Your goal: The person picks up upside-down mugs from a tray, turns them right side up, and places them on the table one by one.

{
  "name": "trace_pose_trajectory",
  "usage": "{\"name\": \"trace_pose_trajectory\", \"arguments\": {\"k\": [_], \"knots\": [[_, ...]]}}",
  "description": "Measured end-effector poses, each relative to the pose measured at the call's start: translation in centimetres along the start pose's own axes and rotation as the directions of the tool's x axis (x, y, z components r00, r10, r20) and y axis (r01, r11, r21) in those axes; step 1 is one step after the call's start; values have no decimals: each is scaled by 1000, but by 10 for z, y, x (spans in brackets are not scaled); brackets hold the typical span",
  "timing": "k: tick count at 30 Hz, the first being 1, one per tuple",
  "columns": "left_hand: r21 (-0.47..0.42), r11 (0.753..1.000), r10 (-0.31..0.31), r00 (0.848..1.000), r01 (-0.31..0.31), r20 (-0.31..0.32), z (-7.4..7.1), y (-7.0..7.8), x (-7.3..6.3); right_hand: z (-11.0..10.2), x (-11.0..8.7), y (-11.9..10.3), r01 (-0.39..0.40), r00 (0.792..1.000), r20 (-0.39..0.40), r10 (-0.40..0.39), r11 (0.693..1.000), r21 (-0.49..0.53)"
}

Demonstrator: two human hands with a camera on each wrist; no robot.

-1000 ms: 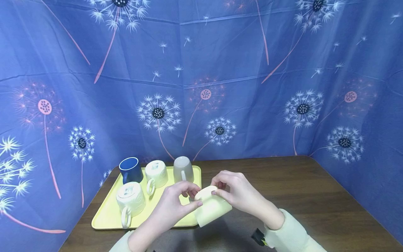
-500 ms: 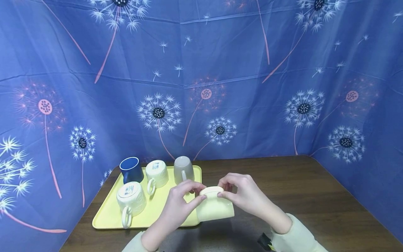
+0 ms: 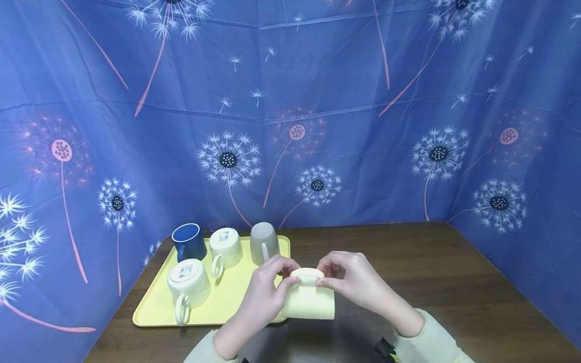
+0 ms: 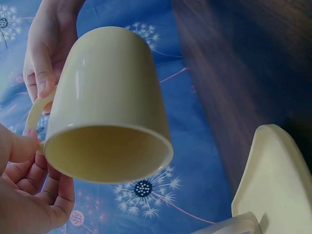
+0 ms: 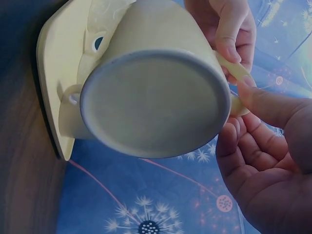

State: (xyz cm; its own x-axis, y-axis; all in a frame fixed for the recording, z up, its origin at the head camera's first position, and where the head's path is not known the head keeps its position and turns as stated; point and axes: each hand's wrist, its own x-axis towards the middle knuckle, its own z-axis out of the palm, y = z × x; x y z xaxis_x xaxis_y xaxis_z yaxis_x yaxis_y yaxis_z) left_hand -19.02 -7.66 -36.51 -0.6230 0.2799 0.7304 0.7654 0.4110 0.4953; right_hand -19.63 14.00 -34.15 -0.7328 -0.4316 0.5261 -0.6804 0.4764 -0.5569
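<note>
A pale yellow mug (image 3: 310, 304) hangs on its side over the table, handle uppermost. My left hand (image 3: 267, 286) pinches the handle (image 4: 35, 114) at the end near the mouth, thumb on the near side. My right hand (image 3: 354, 276) pinches the same handle at the end near the base. The open mouth of the mug faces left, showing a bare inside in the left wrist view. Its flat base fills much of the right wrist view.
A yellow tray (image 3: 154, 307) lies to the left. On it are an upright dark blue mug (image 3: 192, 244), two upturned white mugs (image 3: 229, 249) (image 3: 192, 287) and an upturned grey mug (image 3: 265, 244). A blue dandelion-print cloth (image 3: 363, 151) hangs behind the brown wooden table (image 3: 445, 282).
The pale yellow mug has turned from a slant to nearly level and shifted a little right. Both hands have moved slightly right with it, still gripping its handle.
</note>
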Motion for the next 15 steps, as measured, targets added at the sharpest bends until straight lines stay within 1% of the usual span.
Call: {"name": "trace_pose_trajectory", "arguments": {"k": [5, 7, 11, 15], "knots": [[54, 998, 19, 999, -21, 28, 0, 3, 4, 0, -2, 2, -46, 999, 22, 46, 999, 24], [73, 997, 28, 999, -31, 42, 0, 3, 6, 1, -2, 2, -70, 997, 46, 68, 997, 46], [88, 995, 41, 996, -48, 76, -1, 4, 9, 1, -3, 3, -115, 987, 128, 96, 982, 153], [104, 990, 82, 990, -94, 113, -3, 2, 13, 1, -4, 4, -141, 973, 212, 90, 961, 238]]}}
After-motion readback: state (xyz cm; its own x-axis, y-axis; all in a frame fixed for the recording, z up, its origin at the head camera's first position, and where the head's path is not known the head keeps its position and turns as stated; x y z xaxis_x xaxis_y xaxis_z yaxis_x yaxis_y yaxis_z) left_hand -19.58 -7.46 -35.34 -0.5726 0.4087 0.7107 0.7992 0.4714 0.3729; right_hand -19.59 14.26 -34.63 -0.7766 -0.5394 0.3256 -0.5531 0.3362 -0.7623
